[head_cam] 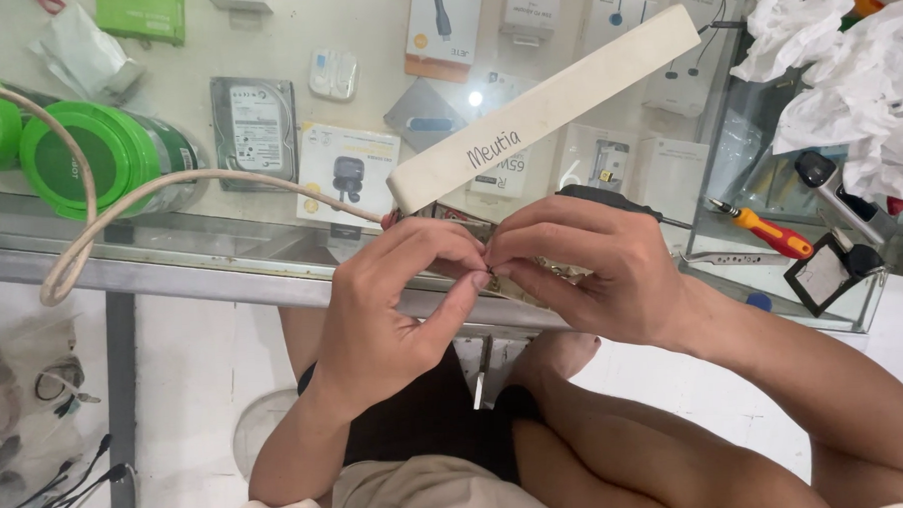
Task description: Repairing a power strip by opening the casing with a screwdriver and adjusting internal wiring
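My left hand point(393, 311) and my right hand point(597, 269) meet fingertip to fingertip over the edge of a glass counter point(222, 262). Both pinch a small part point(487, 271) that the fingers mostly hide; it looks like thin wire ends. Just above the hands lies a long white power strip casing point(546, 105), set diagonally on the glass. A thick white cable point(119, 195) runs from its near end off to the left, with red wire point(390, 218) showing at that end. My knees are below the counter.
Green-lidded jars point(88, 157) stand at the left. To the right lie a black-handled tool point(610, 198), an orange-handled screwdriver point(771, 235), tweezers point(732, 261) and a black stand point(837, 261). Crumpled white wrapping point(855, 60) is at the top right. Packaged accessories and a hard drive point(255, 126) sit under the glass.
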